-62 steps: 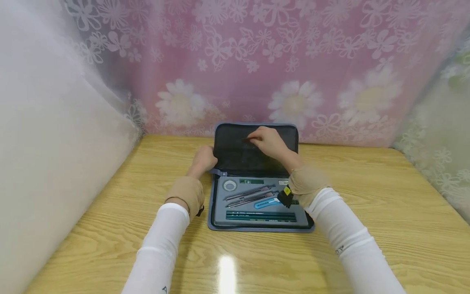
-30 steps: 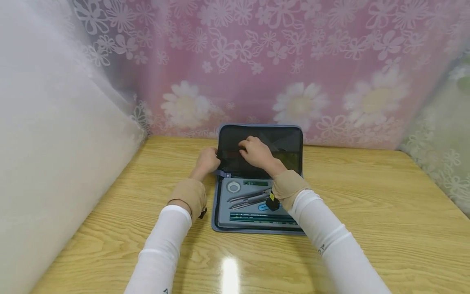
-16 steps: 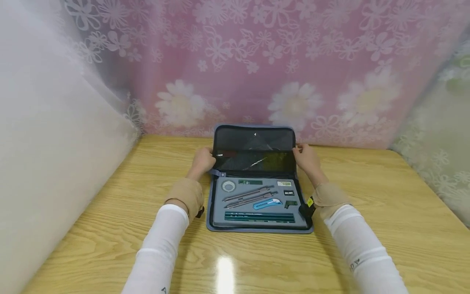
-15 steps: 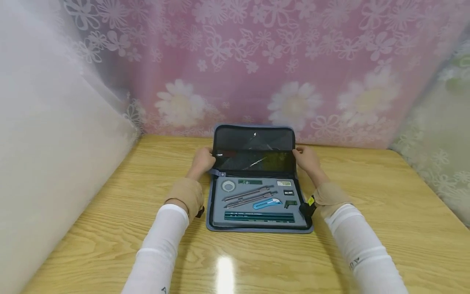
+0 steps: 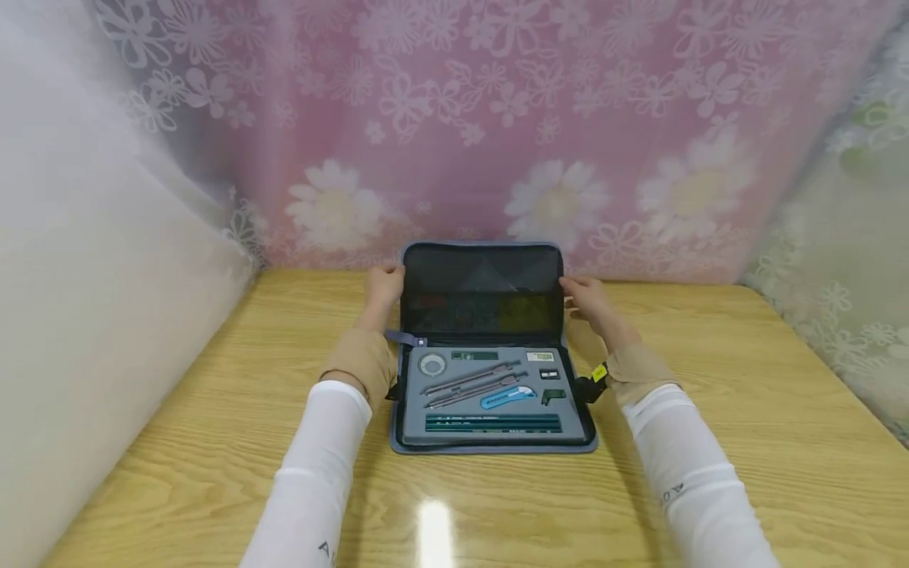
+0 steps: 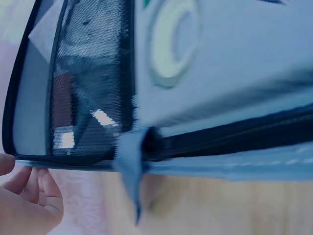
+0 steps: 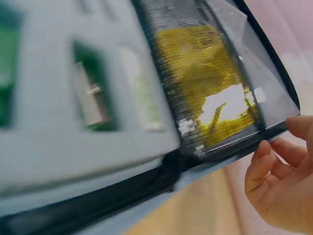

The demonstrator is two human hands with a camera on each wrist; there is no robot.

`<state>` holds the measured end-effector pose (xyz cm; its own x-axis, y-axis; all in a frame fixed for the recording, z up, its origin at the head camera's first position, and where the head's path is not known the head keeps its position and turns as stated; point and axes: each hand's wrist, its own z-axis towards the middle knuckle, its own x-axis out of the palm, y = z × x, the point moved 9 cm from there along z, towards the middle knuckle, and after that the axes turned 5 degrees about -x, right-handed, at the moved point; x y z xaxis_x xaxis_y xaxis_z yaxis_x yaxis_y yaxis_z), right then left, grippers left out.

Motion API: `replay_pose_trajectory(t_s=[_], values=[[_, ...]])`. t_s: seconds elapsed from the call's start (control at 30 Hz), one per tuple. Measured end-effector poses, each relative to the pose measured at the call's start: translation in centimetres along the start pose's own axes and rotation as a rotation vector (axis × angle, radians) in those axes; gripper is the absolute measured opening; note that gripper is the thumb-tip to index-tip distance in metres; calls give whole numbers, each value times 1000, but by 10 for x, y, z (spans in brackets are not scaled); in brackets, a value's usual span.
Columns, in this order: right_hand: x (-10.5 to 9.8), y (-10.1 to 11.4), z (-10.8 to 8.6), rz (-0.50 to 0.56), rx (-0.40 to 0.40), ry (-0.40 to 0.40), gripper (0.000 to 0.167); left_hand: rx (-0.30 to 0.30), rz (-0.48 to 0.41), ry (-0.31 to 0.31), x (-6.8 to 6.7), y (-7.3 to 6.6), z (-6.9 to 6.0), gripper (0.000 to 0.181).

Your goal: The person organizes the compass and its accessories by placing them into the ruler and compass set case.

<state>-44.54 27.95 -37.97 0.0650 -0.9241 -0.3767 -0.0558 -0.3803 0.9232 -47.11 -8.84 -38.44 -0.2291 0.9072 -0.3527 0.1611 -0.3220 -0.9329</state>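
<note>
A zippered drawing-set case (image 5: pixel 495 450) lies unfolded on the table, its dark lid (image 5: pixel 483 268) raised at the back. My left hand (image 5: pixel 383 288) pinches the lid's left edge; the left wrist view shows thumb and fingers either side of the rim. At the right edge, my right hand (image 7: pixel 283 176) pinches the rim between thumb and fingers. Grey foam (image 5: pixel 461 442) holds a white ring (image 5: pixel 432 364), two grey compasses (image 5: pixel 472 379), a blue utility knife (image 5: pixel 507 397), a sharpener (image 5: pixel 549 374), an eraser (image 5: pixel 540 356) and dark green pencils (image 5: pixel 493 423).
Behind the lid's mesh pocket show a yellow sheet (image 7: pixel 205 73) and a reddish-brown patch (image 6: pixel 62 100). A strap (image 5: pixel 401 338) sticks out at the left hinge. The wooden table (image 5: pixel 710 410) meets a flowered pink curtain (image 5: pixel 454 118) behind the case.
My right hand has left the lid's inside, where it earlier pinched a small reddish-brown thing, and now grips the right edge. My left hand has slid up the left edge.
</note>
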Motion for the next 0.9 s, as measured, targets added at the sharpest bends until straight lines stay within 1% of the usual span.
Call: replay_pose_trajectory(t_s=[0.03, 0.07, 0.1, 0.13, 0.17, 0.23, 0.27, 0.33, 0.4, 0.47, 0.57, 0.63, 0.77, 0.83, 0.9], values=[[-2, 6, 1, 9, -15, -5, 56, 6, 4, -43, -5, -4, 2, 36], [-5, 13, 1, 17, -23, -16, 57, -18, 13, -60, -11, -16, -10, 35], [-7, 19, 1, 20, -31, -17, 59, -18, 10, -81, -17, -26, -19, 35], [-9, 25, 1, 9, -39, -20, 61, -15, -11, -96, -20, -31, -23, 36], [-11, 30, 0, -11, -48, -21, 63, -22, -29, -104, -24, -36, -26, 38], [-15, 41, -1, -58, -70, -17, 64, -48, -65, -88, -27, -41, -31, 41], [-17, 46, -1, -86, -80, -20, 65, -69, -93, -66, -27, -43, -34, 43], [-20, 54, -3, -155, -95, -32, 66, -107, -113, -32, -29, -45, -37, 48], [-22, 60, -5, -198, -105, -40, 68, -139, -85, 0, -29, -46, -38, 54], [-23, 66, -6, -226, -103, -47, 70, -156, -40, 25, -31, -48, -40, 60], [-22, 74, -9, -225, -108, -31, 69, -150, 18, 69, -33, -53, -44, 64], [-22, 77, -10, -213, -103, 2, 64, -136, 48, 116, -33, -55, -46, 66], [-24, 79, -15, -161, -113, 103, 47, -108, 102, 251, -33, -58, -51, 65], [-26, 80, -19, -133, -135, 148, 37, -88, 131, 319, -34, -58, -54, 64], [-29, 80, -24, -112, -171, 190, 31, -54, 159, 388, -34, -60, -57, 61]])
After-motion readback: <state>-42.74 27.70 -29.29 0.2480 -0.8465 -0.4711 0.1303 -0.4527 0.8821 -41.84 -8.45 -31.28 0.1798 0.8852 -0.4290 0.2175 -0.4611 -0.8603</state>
